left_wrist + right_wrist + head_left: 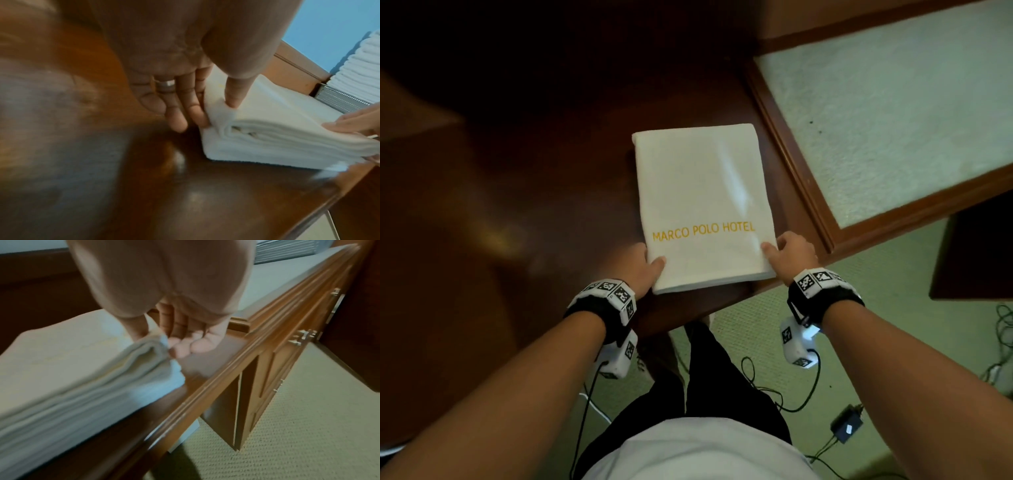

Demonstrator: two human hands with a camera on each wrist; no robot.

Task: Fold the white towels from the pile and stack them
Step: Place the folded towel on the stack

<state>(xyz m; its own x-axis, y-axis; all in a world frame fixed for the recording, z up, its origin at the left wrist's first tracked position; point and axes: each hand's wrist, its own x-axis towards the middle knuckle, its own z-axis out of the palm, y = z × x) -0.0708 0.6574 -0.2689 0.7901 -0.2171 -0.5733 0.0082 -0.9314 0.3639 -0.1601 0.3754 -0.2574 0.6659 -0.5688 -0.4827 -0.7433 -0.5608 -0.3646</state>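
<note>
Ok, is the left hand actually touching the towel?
Touching. The left wrist view shows the left hand pinching the towel corner: thumb on top, fingers against its side.

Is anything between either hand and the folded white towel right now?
Nothing visible. The left hand and right hand already pinch the near corners of the folded white towel with yellow lettering, which lies on the dark wooden table.
</note>
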